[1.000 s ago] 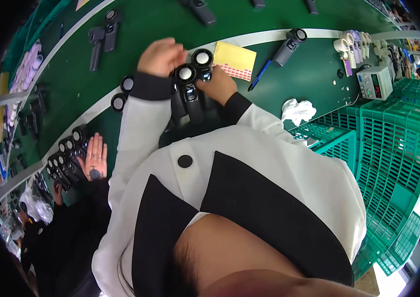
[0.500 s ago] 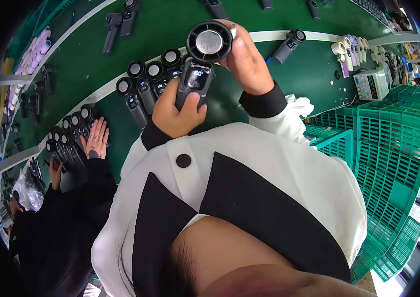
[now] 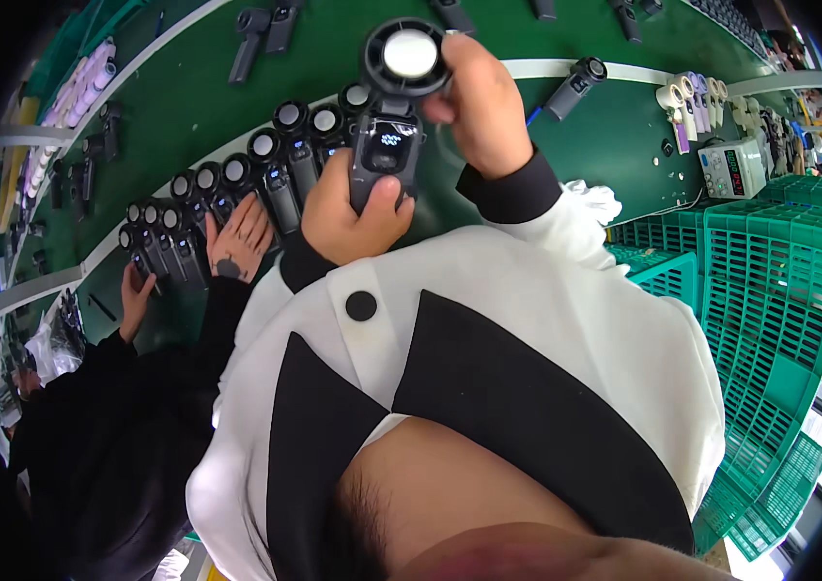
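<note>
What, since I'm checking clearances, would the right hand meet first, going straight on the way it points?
Probably the dark fan's round head; the right hand seems to be touching it, though depth is unclear.

Two hands of the wearer, one dark handheld fan between them; at least eleven round-headed fans in the row; one co-worker; one bench power supply; one black button.
</note>
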`<state>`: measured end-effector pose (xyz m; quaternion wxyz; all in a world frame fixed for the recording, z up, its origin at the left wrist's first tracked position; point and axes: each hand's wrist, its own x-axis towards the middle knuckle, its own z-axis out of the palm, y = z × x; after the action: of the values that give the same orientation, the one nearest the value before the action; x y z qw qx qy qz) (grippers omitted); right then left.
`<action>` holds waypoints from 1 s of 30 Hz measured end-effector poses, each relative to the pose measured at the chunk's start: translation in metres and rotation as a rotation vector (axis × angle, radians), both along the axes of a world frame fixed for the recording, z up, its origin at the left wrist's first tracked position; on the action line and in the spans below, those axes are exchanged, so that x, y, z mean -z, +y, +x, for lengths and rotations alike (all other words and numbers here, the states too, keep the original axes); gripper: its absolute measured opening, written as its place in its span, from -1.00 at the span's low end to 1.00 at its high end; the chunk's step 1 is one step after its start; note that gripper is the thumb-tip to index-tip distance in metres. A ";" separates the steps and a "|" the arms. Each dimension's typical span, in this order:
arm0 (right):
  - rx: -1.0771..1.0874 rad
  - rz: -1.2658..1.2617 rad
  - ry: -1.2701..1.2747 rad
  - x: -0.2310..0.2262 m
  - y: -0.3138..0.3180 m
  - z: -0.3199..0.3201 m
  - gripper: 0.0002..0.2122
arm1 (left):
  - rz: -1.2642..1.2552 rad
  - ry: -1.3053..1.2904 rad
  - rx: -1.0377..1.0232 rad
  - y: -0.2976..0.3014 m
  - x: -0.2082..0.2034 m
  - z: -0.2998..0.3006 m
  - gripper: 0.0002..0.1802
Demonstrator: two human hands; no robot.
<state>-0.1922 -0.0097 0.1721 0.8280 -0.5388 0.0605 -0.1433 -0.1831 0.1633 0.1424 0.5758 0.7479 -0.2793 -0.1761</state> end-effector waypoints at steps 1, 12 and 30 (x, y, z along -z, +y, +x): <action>0.204 -0.335 -0.094 0.001 0.007 -0.004 -0.73 | 0.045 0.240 -0.033 -0.002 -0.001 0.000 -0.60; -0.075 -0.891 -0.372 0.019 0.005 -0.005 -0.75 | -1.012 0.001 -0.199 0.094 -0.088 0.049 -0.55; -0.199 -0.837 0.165 0.020 0.011 -0.010 -0.71 | -0.696 0.391 -0.240 0.047 -0.065 0.046 -0.64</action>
<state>-0.2024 0.0013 0.1522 0.5405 -0.8407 0.0110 -0.0314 -0.1370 0.2107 0.2078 0.8529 0.4883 -0.1183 -0.1417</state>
